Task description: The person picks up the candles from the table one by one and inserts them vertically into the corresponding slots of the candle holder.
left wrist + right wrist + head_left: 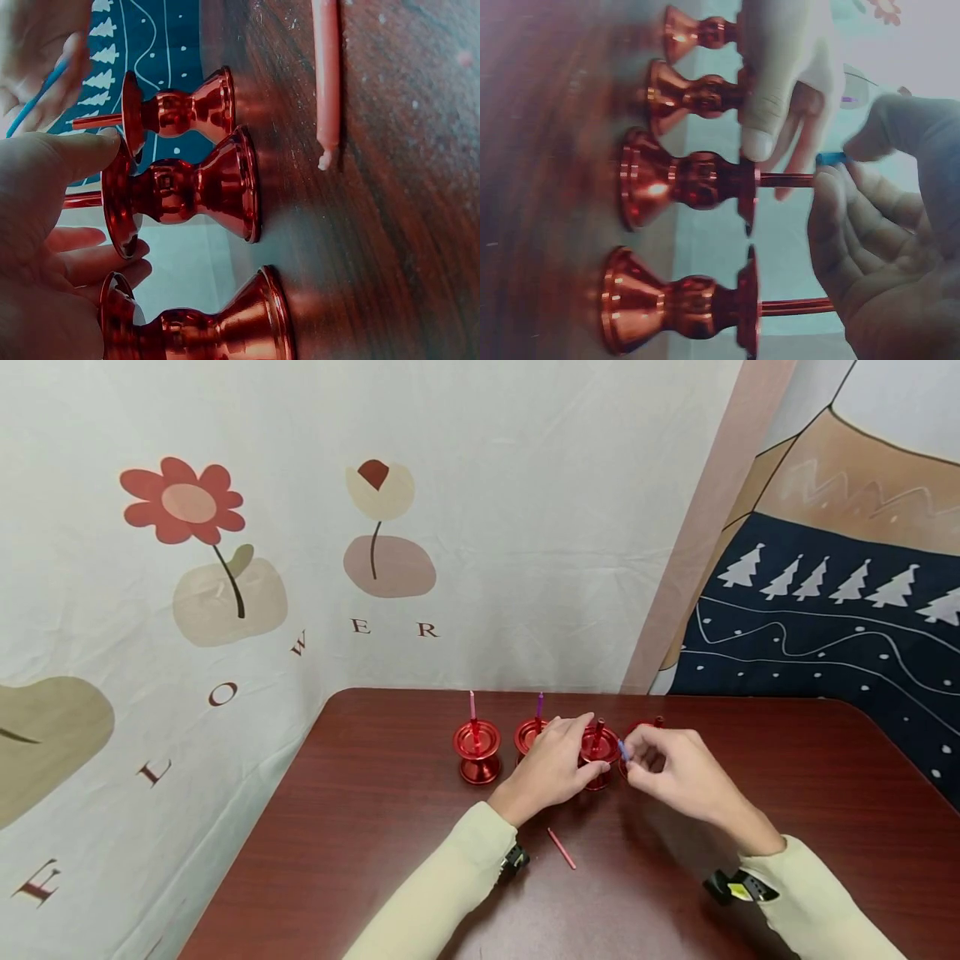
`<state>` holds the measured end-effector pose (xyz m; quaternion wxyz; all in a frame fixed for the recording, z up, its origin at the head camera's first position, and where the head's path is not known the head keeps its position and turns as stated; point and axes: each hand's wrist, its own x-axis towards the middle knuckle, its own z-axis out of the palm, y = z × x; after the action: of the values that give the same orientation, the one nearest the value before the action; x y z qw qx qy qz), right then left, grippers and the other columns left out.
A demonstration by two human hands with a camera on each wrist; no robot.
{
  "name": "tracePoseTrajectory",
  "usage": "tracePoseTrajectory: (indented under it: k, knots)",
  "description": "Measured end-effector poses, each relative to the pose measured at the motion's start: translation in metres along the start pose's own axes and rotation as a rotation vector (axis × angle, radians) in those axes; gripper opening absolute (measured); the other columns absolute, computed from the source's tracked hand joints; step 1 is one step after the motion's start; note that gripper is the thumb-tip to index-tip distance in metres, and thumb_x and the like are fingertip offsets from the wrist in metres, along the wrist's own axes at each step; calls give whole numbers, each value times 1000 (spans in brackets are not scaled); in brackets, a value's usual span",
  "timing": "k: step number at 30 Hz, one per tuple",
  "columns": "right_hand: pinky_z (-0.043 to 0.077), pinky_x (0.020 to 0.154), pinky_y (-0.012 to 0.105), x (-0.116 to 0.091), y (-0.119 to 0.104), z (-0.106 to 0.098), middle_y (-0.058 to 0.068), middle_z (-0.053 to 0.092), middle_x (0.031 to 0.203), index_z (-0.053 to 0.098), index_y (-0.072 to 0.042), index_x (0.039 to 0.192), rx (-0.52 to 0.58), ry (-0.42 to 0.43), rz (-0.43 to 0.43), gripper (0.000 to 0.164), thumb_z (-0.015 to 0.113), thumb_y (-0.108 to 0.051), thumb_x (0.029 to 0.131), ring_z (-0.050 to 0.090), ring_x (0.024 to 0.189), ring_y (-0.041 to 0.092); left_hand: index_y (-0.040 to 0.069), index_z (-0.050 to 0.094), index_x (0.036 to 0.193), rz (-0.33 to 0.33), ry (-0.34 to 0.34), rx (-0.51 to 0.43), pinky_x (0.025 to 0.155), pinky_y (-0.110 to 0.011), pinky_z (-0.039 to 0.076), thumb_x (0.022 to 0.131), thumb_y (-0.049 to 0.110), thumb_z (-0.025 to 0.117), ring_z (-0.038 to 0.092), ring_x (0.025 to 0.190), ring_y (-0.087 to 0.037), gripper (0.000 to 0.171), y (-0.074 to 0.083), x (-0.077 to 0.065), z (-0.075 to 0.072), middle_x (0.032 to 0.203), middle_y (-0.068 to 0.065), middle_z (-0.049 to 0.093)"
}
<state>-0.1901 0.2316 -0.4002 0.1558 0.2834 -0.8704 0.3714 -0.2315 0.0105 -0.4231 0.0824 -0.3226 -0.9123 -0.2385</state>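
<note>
Several shiny red candle holders stand in a row. My left hand (551, 764) holds the rim of the third candle holder (169, 191) from the left, thumb on one side and fingers on the other. A thin blue candle (39, 97) is pinched between the thumb and fingertips of my right hand (682, 772). It is close to the bare upright tube (786, 180) of that holder; whether they touch I cannot tell. The leftmost holder (478, 768) carries a pink candle (472, 704), and the second holder (527, 735) a purple candle (540, 704).
A loose pink candle (561, 849) lies on the brown table (337, 827), in front of the row. The rightmost holder (694, 304), its tube without a visible candle, stands partly behind my right hand. Printed cloth (525, 527) hangs behind the table.
</note>
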Motion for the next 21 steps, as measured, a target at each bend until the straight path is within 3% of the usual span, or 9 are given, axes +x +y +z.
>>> tracePoseTrajectory:
  k: [12, 21]
  knots:
    - [54, 69, 10, 26, 2, 9, 7, 77, 86, 75, -2, 99, 13, 305, 82, 13, 79, 7, 92, 68, 72, 7, -1, 51, 160, -21, -6, -21, 130, -38, 29, 103, 36, 81, 57, 146, -26, 75, 0, 1, 0, 155, -14, 63]
    - [53, 66, 10, 33, 3, 16, 8, 78, 86, 77, -3, 101, 50, 337, 120, 11, 80, 5, 94, 67, 69, 7, 0, 50, 162, -53, -13, -37, 129, -41, 32, 102, 37, 82, 56, 148, -28, 77, 1, 0, 0, 156, -15, 62]
